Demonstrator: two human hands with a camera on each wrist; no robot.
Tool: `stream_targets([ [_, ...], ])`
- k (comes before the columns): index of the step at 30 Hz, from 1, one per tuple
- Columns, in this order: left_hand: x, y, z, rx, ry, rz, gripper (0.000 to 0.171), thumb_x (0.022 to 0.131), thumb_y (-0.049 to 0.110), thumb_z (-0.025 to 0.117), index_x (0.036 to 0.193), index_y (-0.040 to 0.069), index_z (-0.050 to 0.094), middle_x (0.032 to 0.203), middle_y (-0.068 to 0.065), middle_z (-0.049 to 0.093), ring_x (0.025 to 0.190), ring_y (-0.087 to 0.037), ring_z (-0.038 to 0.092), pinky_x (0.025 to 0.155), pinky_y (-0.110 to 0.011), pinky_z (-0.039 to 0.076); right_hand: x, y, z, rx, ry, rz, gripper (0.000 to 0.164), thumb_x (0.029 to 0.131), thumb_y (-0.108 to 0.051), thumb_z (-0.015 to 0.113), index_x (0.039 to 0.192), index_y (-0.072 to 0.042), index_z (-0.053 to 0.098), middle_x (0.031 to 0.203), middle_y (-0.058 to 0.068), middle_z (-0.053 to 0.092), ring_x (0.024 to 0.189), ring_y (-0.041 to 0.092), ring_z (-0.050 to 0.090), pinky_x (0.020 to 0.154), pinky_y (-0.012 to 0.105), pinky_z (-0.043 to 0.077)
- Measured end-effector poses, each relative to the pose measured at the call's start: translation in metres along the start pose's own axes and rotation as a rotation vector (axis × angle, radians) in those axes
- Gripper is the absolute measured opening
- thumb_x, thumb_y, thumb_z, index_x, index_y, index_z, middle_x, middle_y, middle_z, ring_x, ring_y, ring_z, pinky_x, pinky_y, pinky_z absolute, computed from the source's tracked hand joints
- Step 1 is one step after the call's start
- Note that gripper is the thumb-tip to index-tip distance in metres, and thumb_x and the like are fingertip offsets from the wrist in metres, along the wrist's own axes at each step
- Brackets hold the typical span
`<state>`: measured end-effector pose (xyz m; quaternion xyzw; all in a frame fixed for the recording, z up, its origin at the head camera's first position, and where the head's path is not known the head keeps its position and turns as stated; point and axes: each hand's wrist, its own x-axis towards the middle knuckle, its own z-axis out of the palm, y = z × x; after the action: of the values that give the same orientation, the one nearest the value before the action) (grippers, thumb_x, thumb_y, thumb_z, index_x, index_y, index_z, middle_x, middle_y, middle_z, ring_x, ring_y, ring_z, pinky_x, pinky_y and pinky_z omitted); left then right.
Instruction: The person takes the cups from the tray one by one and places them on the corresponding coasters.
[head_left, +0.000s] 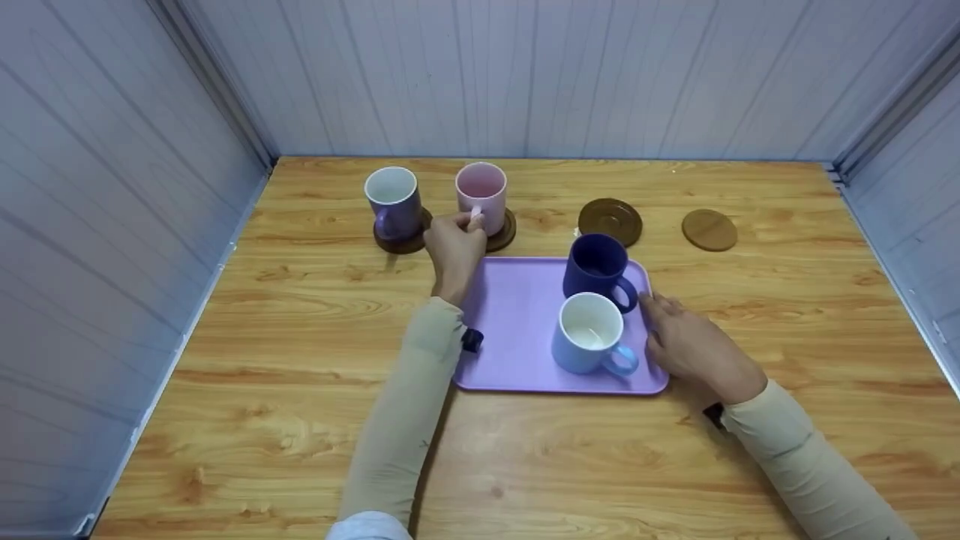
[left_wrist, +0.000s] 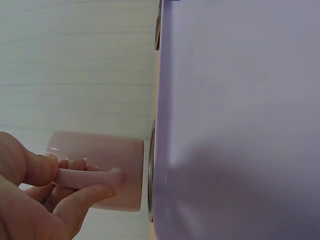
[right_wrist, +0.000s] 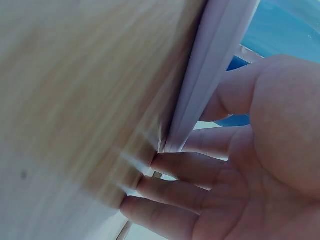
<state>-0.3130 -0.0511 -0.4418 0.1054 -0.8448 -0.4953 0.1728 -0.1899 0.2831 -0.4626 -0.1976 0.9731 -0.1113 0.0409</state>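
Observation:
My left hand (head_left: pixel 456 255) pinches the handle of a pink mug (head_left: pixel 491 206) between thumb and fingers. The mug is upright, its base close over a dark brown coaster (head_left: pixel 504 231); in the left wrist view a thin gap shows between them. My right hand (head_left: pixel 694 341) rests at the right rim of a lilac tray (head_left: pixel 517 322), fingers extended, with several fingertips on the table beside the rim in the right wrist view. On the tray's right half stand a dark blue mug (head_left: pixel 581 277) and, nearer me, a light blue mug (head_left: pixel 574 351), handles pointing right.
Left of the pink mug, a purple mug (head_left: pixel 401 214) stands on another dark coaster (head_left: pixel 409 245). Behind the tray lie a dark round coaster (head_left: pixel 611 217) and, farther right, a lighter wooden coaster (head_left: pixel 709 229). White panels (head_left: pixel 495 75) enclose the wooden table (head_left: pixel 285 375) at back and sides.

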Motion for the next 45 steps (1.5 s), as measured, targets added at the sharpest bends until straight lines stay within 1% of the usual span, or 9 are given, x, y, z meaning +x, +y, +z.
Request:
stream_targets([
  [3, 0.000, -0.002, 0.002, 0.002, 0.000, 0.008, 0.013, 0.092, 0.016, 0.073, 0.088, 0.013, 0.085, 0.076, 0.004, 0.073, 0.073, -0.015, 0.055, 0.066, -0.029, 0.043, 0.000, 0.001, 0.002, -0.002, 0.009, -0.010, 0.057, 0.098, -0.009, 0.048, 0.150, 0.014, 0.041, 0.149, 0.039, 0.045, 0.136, 0.056, 0.046, 0.110, 0.065, 0.040],
  [6, -0.001, -0.004, 0.005, 0.003, -0.009, 0.010, 0.014, 0.093, 0.018, 0.073, 0.088, 0.012, 0.085, 0.073, 0.004, 0.070, 0.072, -0.014, 0.054, 0.064, -0.028, 0.041, 0.000, 0.001, 0.002, -0.003, 0.006, -0.005, 0.058, 0.098, -0.010, 0.047, 0.150, 0.014, 0.041, 0.149, 0.039, 0.044, 0.137, 0.056, 0.045, 0.110, 0.065, 0.039],
  [11, -0.002, -0.006, 0.008, 0.002, -0.014, 0.002, 0.015, 0.094, 0.019, 0.072, 0.091, 0.010, 0.085, 0.075, 0.002, 0.072, 0.072, -0.014, 0.057, 0.063, -0.028, 0.044, 0.001, 0.000, 0.001, -0.006, -0.021, 0.019, 0.059, 0.098, -0.011, 0.047, 0.152, 0.012, 0.039, 0.151, 0.039, 0.042, 0.137, 0.058, 0.044, 0.111, 0.067, 0.038],
  [18, -0.001, -0.008, 0.011, -0.004, -0.010, 0.011, 0.013, 0.093, 0.017, 0.074, 0.092, 0.009, 0.084, 0.080, 0.000, 0.074, 0.073, -0.014, 0.059, 0.065, -0.029, 0.048, 0.002, -0.001, -0.001, -0.006, -0.039, 0.032, 0.059, 0.100, -0.012, 0.046, 0.153, 0.012, 0.037, 0.153, 0.038, 0.040, 0.137, 0.059, 0.042, 0.112, 0.066, 0.036],
  [25, -0.002, -0.007, 0.011, -0.004, -0.022, -0.006, 0.014, 0.093, 0.016, 0.074, 0.086, 0.008, 0.083, 0.074, 0.001, 0.069, 0.071, -0.014, 0.056, 0.063, -0.028, 0.044, 0.002, -0.002, -0.002, 0.002, -0.054, 0.043, 0.059, 0.101, -0.013, 0.046, 0.154, 0.011, 0.036, 0.154, 0.038, 0.038, 0.139, 0.059, 0.041, 0.112, 0.067, 0.035],
  [29, -0.003, -0.007, 0.010, 0.004, -0.014, 0.013, 0.016, 0.091, 0.015, 0.072, 0.082, 0.008, 0.083, 0.069, 0.003, 0.065, 0.069, -0.015, 0.054, 0.064, -0.030, 0.044, 0.001, -0.001, -0.002, 0.011, -0.047, 0.033, 0.060, 0.099, -0.011, 0.046, 0.153, 0.012, 0.037, 0.153, 0.038, 0.039, 0.138, 0.059, 0.041, 0.112, 0.066, 0.036],
  [32, -0.003, -0.007, 0.009, 0.010, -0.014, 0.017, 0.016, 0.091, 0.014, 0.072, 0.082, 0.008, 0.083, 0.067, 0.003, 0.065, 0.069, -0.016, 0.054, 0.064, -0.031, 0.045, 0.001, -0.001, -0.002, 0.016, -0.040, 0.022, 0.060, 0.098, -0.010, 0.046, 0.153, 0.013, 0.037, 0.153, 0.039, 0.039, 0.137, 0.060, 0.041, 0.112, 0.066, 0.036],
  [35, -0.004, -0.006, 0.009, 0.003, -0.024, 0.004, 0.015, 0.092, 0.016, 0.072, 0.084, 0.009, 0.083, 0.069, 0.003, 0.067, 0.069, -0.015, 0.056, 0.062, -0.029, 0.044, 0.001, 0.000, -0.002, 0.014, -0.041, 0.022, 0.060, 0.098, -0.011, 0.046, 0.153, 0.013, 0.037, 0.153, 0.039, 0.038, 0.137, 0.060, 0.041, 0.113, 0.066, 0.036],
  [45, -0.004, -0.004, 0.007, -0.012, -0.049, -0.012, 0.018, 0.092, 0.017, 0.072, 0.082, 0.006, 0.082, 0.067, 0.003, 0.063, 0.068, -0.015, 0.054, 0.062, -0.029, 0.042, 0.002, 0.000, -0.002, 0.015, -0.052, 0.034, 0.060, 0.099, -0.011, 0.046, 0.154, 0.012, 0.035, 0.154, 0.039, 0.037, 0.139, 0.059, 0.040, 0.114, 0.065, 0.034],
])
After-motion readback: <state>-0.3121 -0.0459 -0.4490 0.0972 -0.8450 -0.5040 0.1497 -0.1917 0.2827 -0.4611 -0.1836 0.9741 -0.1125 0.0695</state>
